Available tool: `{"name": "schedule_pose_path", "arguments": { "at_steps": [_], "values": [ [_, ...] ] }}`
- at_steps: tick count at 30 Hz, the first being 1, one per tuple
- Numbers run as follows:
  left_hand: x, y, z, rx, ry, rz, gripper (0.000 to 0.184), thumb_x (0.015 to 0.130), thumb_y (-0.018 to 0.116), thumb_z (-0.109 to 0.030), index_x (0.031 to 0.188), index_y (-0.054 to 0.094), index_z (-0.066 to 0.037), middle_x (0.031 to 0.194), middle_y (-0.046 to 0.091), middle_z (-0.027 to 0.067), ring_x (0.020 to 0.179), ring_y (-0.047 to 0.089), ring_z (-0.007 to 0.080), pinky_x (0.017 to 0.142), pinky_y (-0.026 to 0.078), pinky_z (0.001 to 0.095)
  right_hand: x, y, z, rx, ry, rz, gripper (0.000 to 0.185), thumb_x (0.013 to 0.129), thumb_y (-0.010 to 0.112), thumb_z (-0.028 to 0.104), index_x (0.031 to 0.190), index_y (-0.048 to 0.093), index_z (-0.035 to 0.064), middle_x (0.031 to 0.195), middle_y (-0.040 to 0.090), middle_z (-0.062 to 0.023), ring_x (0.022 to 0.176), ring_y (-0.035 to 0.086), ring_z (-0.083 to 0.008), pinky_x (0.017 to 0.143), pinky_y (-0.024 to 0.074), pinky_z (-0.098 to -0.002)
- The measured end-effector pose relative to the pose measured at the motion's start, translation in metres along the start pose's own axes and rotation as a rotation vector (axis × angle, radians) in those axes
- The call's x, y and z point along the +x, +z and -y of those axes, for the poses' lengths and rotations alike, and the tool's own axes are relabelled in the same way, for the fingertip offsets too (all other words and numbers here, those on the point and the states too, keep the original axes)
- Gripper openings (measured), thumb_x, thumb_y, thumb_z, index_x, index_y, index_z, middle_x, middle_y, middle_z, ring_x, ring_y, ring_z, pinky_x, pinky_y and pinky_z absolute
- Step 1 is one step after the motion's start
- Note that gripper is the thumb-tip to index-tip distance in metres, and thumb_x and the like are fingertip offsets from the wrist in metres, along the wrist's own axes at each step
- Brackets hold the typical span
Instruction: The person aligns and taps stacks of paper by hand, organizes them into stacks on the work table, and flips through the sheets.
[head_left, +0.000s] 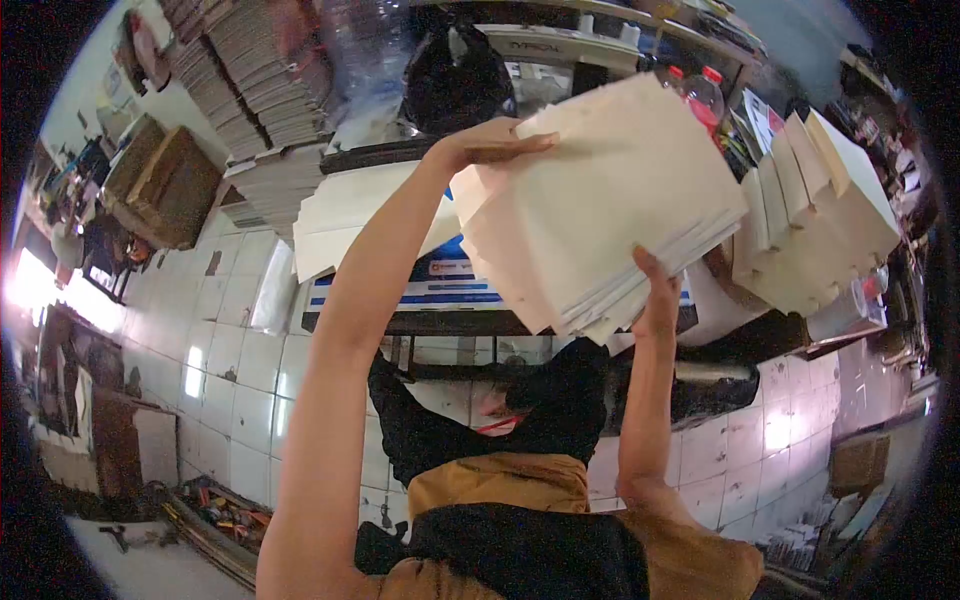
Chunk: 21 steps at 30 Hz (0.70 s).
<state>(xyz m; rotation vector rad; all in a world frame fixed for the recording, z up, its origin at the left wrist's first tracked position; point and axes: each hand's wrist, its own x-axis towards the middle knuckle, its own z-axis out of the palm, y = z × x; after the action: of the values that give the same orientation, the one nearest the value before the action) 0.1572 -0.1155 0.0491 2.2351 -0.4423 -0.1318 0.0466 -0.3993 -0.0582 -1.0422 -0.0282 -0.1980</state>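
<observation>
A thick stack of cream paper sheets (pixel 620 190) is held up above the table, tilted, with its lower edges fanned unevenly. My left hand (pixel 495 145) grips the upper left edge of this stack, some of its fingers hidden. At the lower right edge, my right hand (pixel 657 297) is closed on the same stack, thumb on top and the other fingers mostly hidden underneath. Left of it, more cream sheets (pixel 375 205) lie on the table, partly behind my left forearm. Below the held stack shows a blue and white printed surface (pixel 455 270).
More cream paper stacks (pixel 825 225) stand at the right. Clear bottles with red caps (pixel 707 95) and a black bundle (pixel 458 80) are at the back. A white machine marked "TYPICAL" (pixel 560 47) stands behind. Tall piles (pixel 250 80) and cardboard boxes (pixel 175 190) are at left.
</observation>
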Motion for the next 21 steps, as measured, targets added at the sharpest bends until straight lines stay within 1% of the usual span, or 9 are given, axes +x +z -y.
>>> {"name": "schedule_pose_path", "arguments": {
  "at_steps": [2,7,10,12,14,16,19,20,21],
  "values": [
    [-0.005,0.006,-0.011,-0.118,0.133,0.046,0.076,0.069,0.073,-0.059,0.113,0.061,0.001,0.087,0.065,0.0028,0.069,0.055,0.0095,0.060,0.045,0.0253,0.006,-0.007,0.013,-0.062,-0.075,0.013,0.047,0.073,0.073,0.008,0.115,0.055,-0.0016,0.103,0.063,-0.0113,0.094,0.061,-0.0223,0.085,0.0504,-0.0359],
    [-0.031,0.018,-0.035,-0.210,0.085,-0.324,0.061,0.065,0.084,-0.038,0.106,0.065,0.003,0.095,0.069,0.0101,0.085,0.065,0.0157,0.077,0.052,0.0301,0.044,0.000,0.057,-0.331,-0.192,0.180,0.056,0.065,0.079,0.008,0.114,0.055,-0.0001,0.096,0.066,-0.0109,0.088,0.063,-0.0225,0.082,0.0517,-0.0338],
    [-0.047,0.020,-0.019,-0.238,0.075,-0.389,0.052,0.068,0.084,-0.029,0.105,0.064,0.003,0.093,0.069,0.0113,0.083,0.065,0.0160,0.078,0.053,0.0312,0.077,0.005,0.068,-0.511,-0.347,0.300,0.057,0.061,0.083,0.012,0.110,0.057,-0.0031,0.095,0.064,-0.0105,0.085,0.063,-0.0213,0.077,0.0522,-0.0320],
    [-0.060,0.027,0.002,-0.188,0.052,-0.370,0.050,0.069,0.083,-0.023,0.106,0.064,0.003,0.098,0.068,0.0115,0.088,0.064,0.0157,0.081,0.053,0.0317,0.089,0.000,0.051,-0.456,-0.141,0.331,0.058,0.059,0.084,0.015,0.108,0.059,-0.0012,0.093,0.064,-0.0091,0.085,0.063,-0.0192,0.077,0.0517,-0.0320],
    [-0.072,0.034,0.014,-0.193,0.028,-0.260,0.049,0.068,0.083,-0.017,0.108,0.063,0.002,0.104,0.067,0.0117,0.096,0.063,0.0162,0.084,0.052,0.0312,0.087,-0.005,0.028,-0.421,-0.154,0.367,0.060,0.058,0.086,0.018,0.108,0.059,0.0003,0.094,0.063,-0.0082,0.087,0.061,-0.0177,0.077,0.0512,-0.0322],
    [-0.072,0.040,0.033,-0.239,0.030,-0.331,0.050,0.068,0.083,-0.015,0.109,0.061,0.003,0.102,0.067,0.0114,0.095,0.063,0.0173,0.084,0.052,0.0308,0.082,-0.006,0.005,-0.418,-0.376,0.423,0.063,0.057,0.087,0.021,0.110,0.058,0.0016,0.099,0.062,-0.0079,0.091,0.060,-0.0167,0.078,0.0506,-0.0325],
    [-0.075,0.047,0.025,-0.319,-0.014,-0.365,0.050,0.068,0.083,-0.014,0.109,0.060,0.004,0.101,0.067,0.0120,0.093,0.064,0.0176,0.085,0.052,0.0316,0.081,-0.016,-0.003,-0.528,-0.090,0.503,0.100,0.053,0.090,0.034,0.134,0.040,0.0027,0.125,0.053,-0.0117,0.115,0.051,-0.0225,0.098,0.0414,-0.0353],
    [-0.074,0.046,0.021,-0.337,-0.043,-0.353,0.050,0.068,0.083,-0.014,0.109,0.060,0.004,0.100,0.067,0.0123,0.093,0.064,0.0177,0.085,0.052,0.0318,0.073,-0.018,-0.005,-0.541,-0.236,0.437,0.098,0.055,0.090,0.031,0.134,0.039,0.0034,0.123,0.054,-0.0110,0.113,0.052,-0.0223,0.097,0.0420,-0.0356],
    [-0.073,0.048,0.023,-0.407,-0.006,-0.351,0.049,0.068,0.083,-0.014,0.108,0.060,0.004,0.099,0.067,0.0124,0.092,0.064,0.0177,0.085,0.052,0.0318,0.065,-0.018,-0.003,-0.523,-0.222,0.422,0.096,0.056,0.089,0.031,0.134,0.040,0.0038,0.123,0.054,-0.0108,0.113,0.052,-0.0222,0.097,0.0422,-0.0358]
  ]
}}
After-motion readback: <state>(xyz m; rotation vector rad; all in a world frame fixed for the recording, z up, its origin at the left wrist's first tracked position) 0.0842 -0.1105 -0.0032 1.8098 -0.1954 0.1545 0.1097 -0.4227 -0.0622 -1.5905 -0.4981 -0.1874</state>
